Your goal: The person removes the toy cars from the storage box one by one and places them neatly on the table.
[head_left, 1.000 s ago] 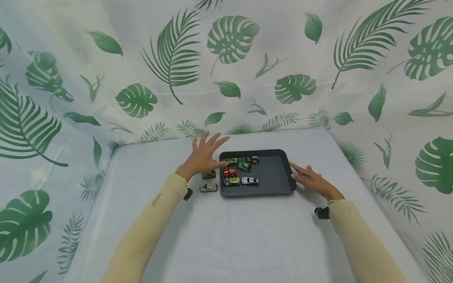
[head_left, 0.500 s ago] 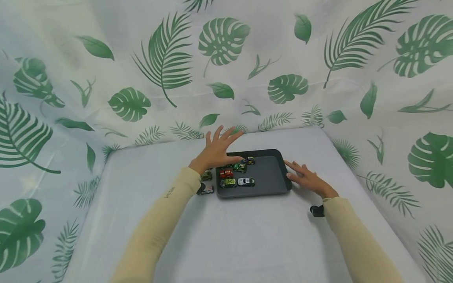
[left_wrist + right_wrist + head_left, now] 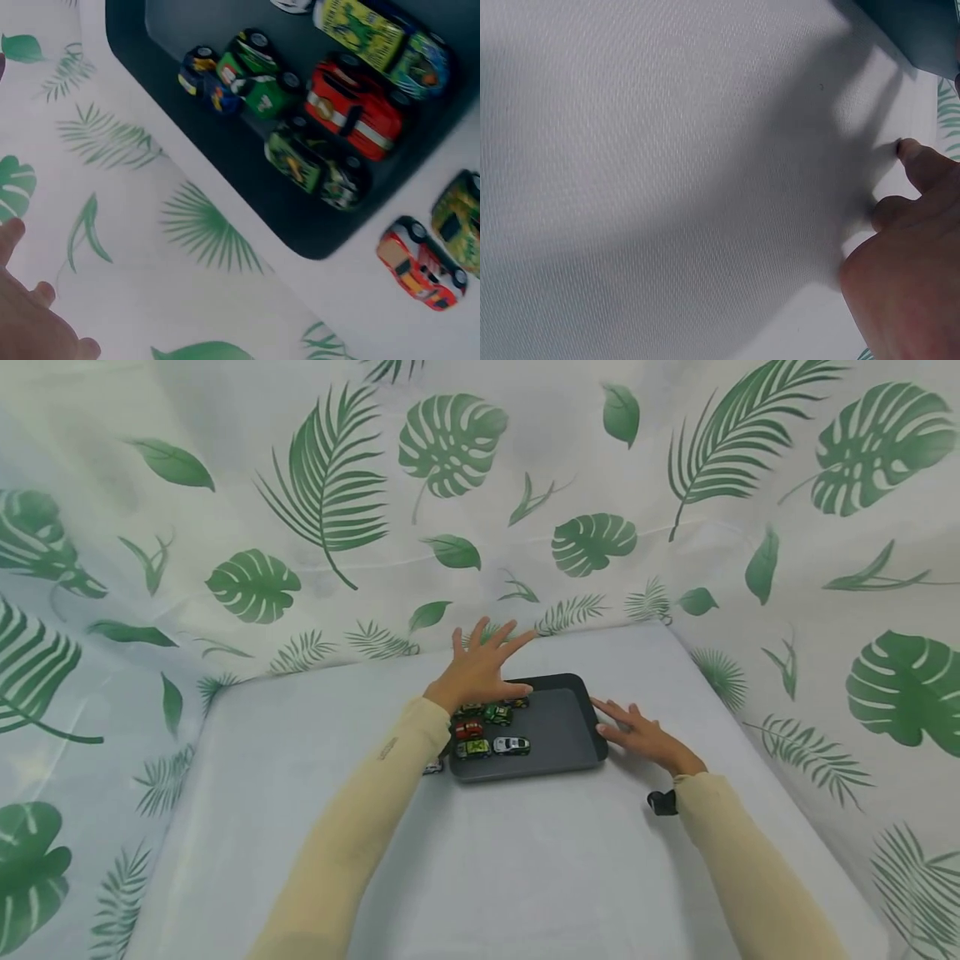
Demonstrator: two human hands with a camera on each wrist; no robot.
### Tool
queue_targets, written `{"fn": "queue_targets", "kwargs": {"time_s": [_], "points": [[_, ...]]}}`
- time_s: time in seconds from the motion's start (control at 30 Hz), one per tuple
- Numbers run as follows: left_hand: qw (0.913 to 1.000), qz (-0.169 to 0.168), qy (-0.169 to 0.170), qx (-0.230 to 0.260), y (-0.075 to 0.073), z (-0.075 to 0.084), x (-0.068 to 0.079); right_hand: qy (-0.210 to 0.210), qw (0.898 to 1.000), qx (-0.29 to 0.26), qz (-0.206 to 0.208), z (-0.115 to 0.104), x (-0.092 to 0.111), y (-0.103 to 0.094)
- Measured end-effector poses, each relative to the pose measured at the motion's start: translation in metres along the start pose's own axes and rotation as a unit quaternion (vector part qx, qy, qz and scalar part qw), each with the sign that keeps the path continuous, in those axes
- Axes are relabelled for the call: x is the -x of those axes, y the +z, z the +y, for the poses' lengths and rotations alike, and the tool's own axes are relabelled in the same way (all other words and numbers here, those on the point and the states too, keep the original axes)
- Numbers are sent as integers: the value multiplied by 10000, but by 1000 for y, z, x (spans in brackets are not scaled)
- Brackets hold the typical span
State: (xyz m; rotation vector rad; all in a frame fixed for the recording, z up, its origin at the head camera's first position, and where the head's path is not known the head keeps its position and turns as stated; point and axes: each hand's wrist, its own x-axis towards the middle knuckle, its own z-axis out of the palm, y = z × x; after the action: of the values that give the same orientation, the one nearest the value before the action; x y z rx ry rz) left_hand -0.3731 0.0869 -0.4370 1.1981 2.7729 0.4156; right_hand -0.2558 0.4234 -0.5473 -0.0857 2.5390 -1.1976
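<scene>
My left hand (image 3: 483, 672) hovers over the back left of a dark grey tray (image 3: 536, 771), fingers spread and holding nothing. Inside the tray's left part are several toy cars: a red car (image 3: 469, 729), a green car (image 3: 497, 715), a yellow-green car (image 3: 473, 749), a white car (image 3: 512, 745) and a dark blue car (image 3: 210, 79). A camouflage-green car (image 3: 315, 166) sits by the tray's corner in the left wrist view. My right hand (image 3: 647, 743) rests at the tray's right edge with extended fingers; whether all of them touch it is unclear.
Outside the tray's left side lie an orange-red toy car (image 3: 421, 262) and a yellow-green one (image 3: 459, 221), both hidden by my left arm in the head view. A silver car (image 3: 433, 766) pokes out beside the sleeve. Leaf-print cloth (image 3: 300, 527) hangs behind the white table (image 3: 525, 860).
My left hand has moved right and farther back over the tray, its fingers still spread. The head view has shifted slightly right. My right hand stays at the tray's right edge.
</scene>
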Motion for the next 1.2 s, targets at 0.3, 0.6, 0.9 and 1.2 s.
{"fn": "queue_targets", "kwargs": {"time_s": [0.3, 0.6, 0.9, 1.2], "points": [[9998, -167, 89, -99, 8, 13, -19, -11, 10000, -37, -55, -9, 0, 0], [9966, -604, 11, -567, 30, 15, -24, -81, 10000, 41, -6, -7, 0, 2], [9903, -884, 49, -1070, 49, 15, -23, 54, 9998, 214, 20, -5, -1, 0], [9903, -952, -58, -1014, 68, 9, -32, 48, 9999, 99, 62, -1, 3, 0]]}}
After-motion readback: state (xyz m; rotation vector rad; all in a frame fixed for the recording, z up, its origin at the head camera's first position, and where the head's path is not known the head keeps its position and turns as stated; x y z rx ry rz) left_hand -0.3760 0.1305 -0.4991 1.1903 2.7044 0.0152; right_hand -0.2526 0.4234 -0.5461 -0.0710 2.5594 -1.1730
